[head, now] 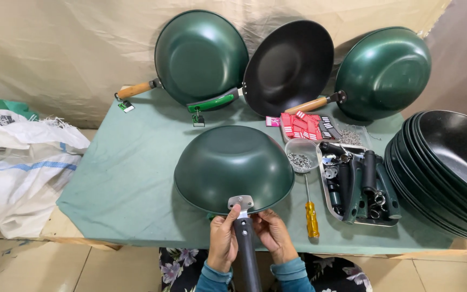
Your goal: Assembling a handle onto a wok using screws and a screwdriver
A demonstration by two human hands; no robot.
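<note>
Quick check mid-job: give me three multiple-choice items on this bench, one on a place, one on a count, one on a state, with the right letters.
1. Where does the screwdriver with the yellow handle lie?
A. To the right of the upturned green wok
B. Inside the tray
C. On the white sack

2. How many pans lean against the back sheet?
A. One
B. Three
C. Five

3. How does the wok in front of the person stand?
A. Rim up, full of screws
B. Bottom up on the green cloth
C. Hung on the wall

Answers: 1 A, it lies on the cloth between the wok and the metal tray. 2 B, two green ones and one black one. 3 B, its domed underside faces up while the left hand and right hand hold the black handle at its bracket.
</note>
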